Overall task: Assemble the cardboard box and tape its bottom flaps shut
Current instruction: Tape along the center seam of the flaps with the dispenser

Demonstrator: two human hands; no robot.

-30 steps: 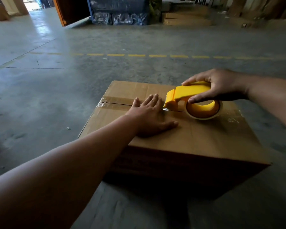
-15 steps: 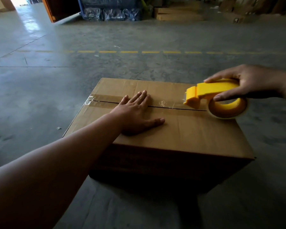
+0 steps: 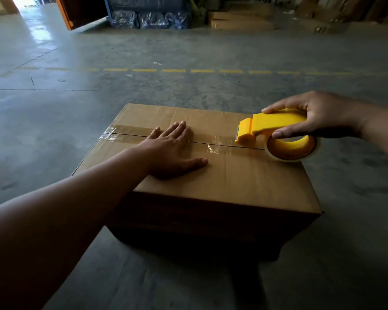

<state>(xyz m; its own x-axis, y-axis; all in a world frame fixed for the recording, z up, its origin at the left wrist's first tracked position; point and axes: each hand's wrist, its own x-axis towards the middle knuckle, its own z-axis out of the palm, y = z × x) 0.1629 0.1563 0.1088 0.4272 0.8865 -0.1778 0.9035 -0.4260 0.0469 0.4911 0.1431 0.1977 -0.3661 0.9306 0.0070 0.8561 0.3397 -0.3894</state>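
Pressing our left hand [image 3: 170, 151] flat, fingers spread, on the box [image 3: 233, 182] sitting on the floor [image 3: 54, 121], we clamp our right hand [image 3: 311, 115] around the dispenser [image 3: 267, 128] at the seam's right end, tape [image 3: 130, 132] along the seam.

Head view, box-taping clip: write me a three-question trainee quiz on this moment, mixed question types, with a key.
1. True or false: the left hand lies flat on the box.
2. Which hand holds the yellow dispenser?
A. left
B. right
C. both
3. Fill in: the tape runs along the box's centre ____.

Key
1. True; palm down, fingers spread across the seam.
2. B; the right hand grips it near the box's right edge.
3. Seam.
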